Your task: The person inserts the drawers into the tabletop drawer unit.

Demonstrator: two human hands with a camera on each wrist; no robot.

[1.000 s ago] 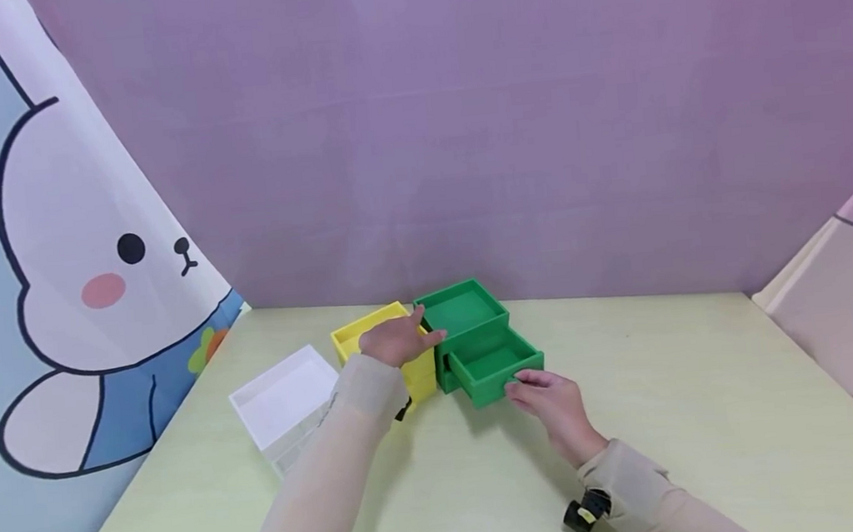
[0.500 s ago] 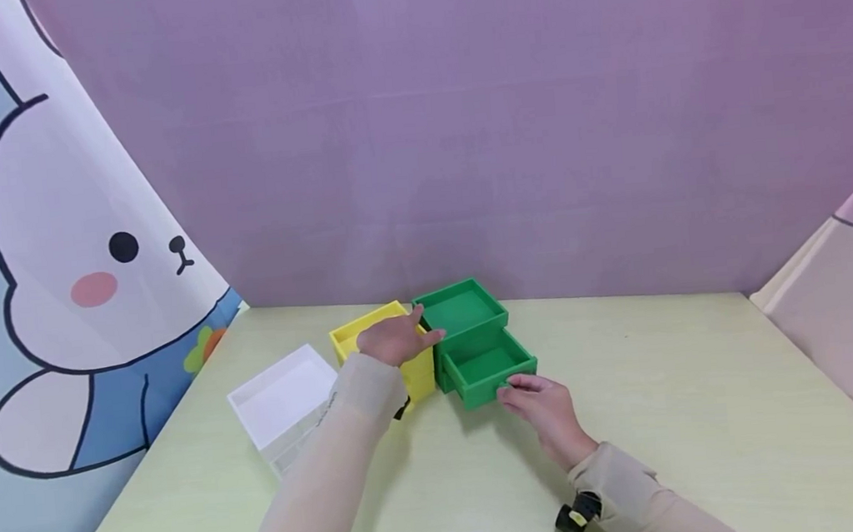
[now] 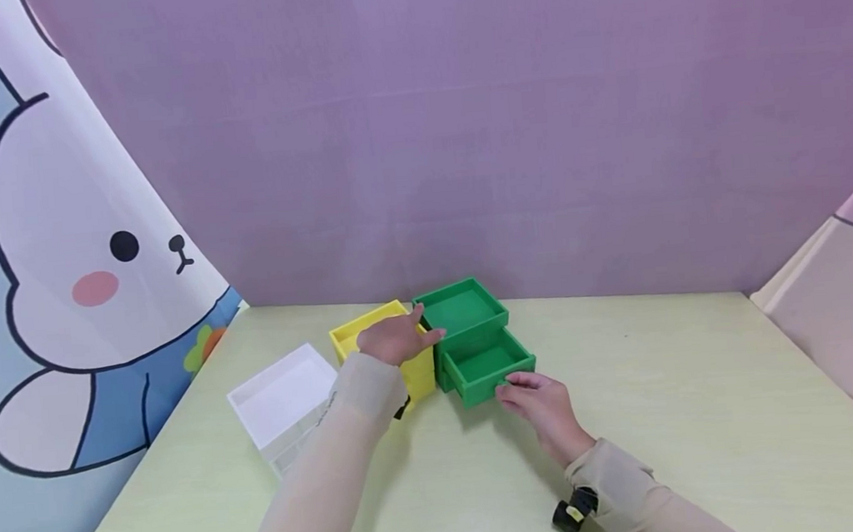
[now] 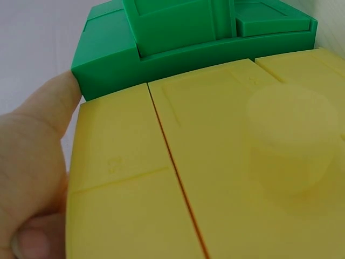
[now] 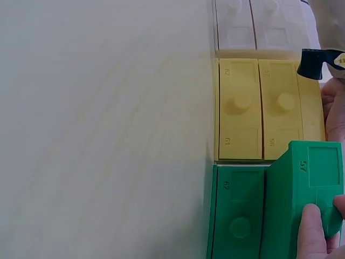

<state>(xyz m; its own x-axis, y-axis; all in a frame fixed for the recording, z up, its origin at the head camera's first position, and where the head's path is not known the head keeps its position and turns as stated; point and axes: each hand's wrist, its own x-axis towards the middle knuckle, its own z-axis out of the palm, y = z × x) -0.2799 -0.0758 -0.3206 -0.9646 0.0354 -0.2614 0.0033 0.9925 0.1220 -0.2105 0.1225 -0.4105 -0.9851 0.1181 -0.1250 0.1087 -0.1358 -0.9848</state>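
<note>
A small green two-drawer cabinet (image 3: 467, 309) has its upper drawer (image 3: 488, 361) pulled partway out; no contents show inside. At that drawer's front, my right hand (image 3: 546, 411) pinches the round knob (image 5: 330, 220) between thumb and fingers. The lower green drawer (image 5: 240, 210) sits flush. Beside it on the left stands a yellow cabinet (image 3: 420, 375) with both drawers in. My left hand (image 3: 395, 339) reaches over the yellow cabinet's top, its thumb and forefinger spread. In the left wrist view, an extended digit (image 4: 56, 100) touches the green cabinet's edge.
A white cabinet (image 3: 286, 398) of the same kind stands to the left, partly behind my left forearm. All three are on a pale wooden table (image 3: 670, 397). A purple cloth backdrop (image 3: 462, 146) rises close behind them.
My right hand has moved slightly back and left, sliding the green upper drawer a little further in. During the last half second it has hardly moved. My left hand stays put.
</note>
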